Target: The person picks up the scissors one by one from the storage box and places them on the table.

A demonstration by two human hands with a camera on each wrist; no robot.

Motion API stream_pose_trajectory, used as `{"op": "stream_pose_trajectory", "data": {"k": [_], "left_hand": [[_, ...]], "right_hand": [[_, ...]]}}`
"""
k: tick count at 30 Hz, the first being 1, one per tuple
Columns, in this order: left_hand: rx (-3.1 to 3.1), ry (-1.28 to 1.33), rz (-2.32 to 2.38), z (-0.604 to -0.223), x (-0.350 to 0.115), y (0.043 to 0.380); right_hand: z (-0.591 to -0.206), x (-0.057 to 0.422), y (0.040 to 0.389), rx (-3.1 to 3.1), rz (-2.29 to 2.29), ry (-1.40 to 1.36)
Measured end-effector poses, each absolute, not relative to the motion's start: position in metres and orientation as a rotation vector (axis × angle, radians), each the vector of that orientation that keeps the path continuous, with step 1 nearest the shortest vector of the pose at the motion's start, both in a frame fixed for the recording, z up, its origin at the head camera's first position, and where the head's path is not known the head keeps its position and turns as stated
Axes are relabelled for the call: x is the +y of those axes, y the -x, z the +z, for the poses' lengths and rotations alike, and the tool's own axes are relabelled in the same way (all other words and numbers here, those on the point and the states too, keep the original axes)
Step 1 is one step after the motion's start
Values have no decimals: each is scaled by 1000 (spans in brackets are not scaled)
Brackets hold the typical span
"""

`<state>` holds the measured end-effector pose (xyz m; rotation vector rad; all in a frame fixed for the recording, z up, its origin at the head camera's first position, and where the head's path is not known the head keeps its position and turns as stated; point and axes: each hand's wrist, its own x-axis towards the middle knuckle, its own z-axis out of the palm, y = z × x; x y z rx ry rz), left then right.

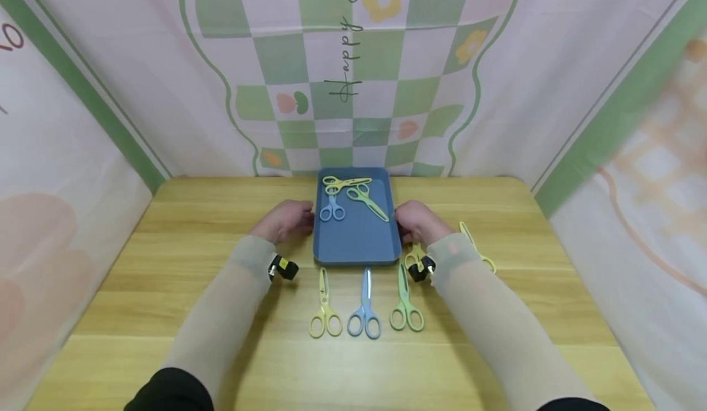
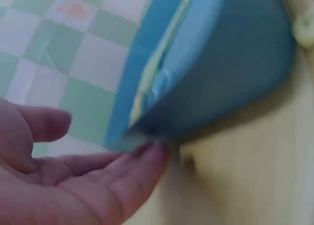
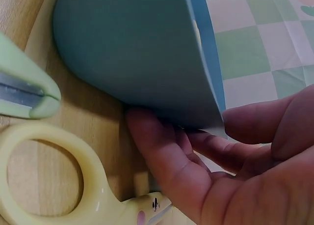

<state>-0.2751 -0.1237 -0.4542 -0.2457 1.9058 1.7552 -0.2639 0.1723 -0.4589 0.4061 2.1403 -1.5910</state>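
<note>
A blue tray (image 1: 356, 245) stands at the back of the table, holding yellow scissors (image 1: 353, 182), blue scissors (image 1: 332, 208) and green scissors (image 1: 369, 201). My left hand (image 1: 284, 219) is at the tray's left side. Its fingers (image 2: 132, 173) touch the tray edge from outside, and the thumb stands away from it. On the right side, my right hand (image 1: 418, 219) pinches the tray edge, thumb on the outer rim and fingers beneath. Close to that hand, a yellow scissors handle (image 3: 91, 181) lies on the table.
In front of the tray lie yellow scissors (image 1: 324, 303), blue scissors (image 1: 364, 307) and green scissors (image 1: 407, 307), handles toward me. Beyond my right sleeve, another yellow scissors handle (image 1: 488, 262) shows, partly hidden. A patterned cloth (image 1: 381, 101) hangs behind the table.
</note>
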Motion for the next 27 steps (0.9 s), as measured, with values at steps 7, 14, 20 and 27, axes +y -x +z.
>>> {"op": "stream_pose_trajectory", "data": {"k": [7,14,20,27], "left_hand": [[2277,-6,1567,-431,-105,273],[2538,-359,1163,-423,-76,284],[2673,-678,625,-421,-58,306],[2623,-803,283,-426,-36,322]], "right_hand": [[-459,173,264,2111,-1591,-428],[-457,174,264,2115,-1573,-424],[-456,175,265,2124,-1548,-413],[-456,175,265,2139,-1534,-396]]}}
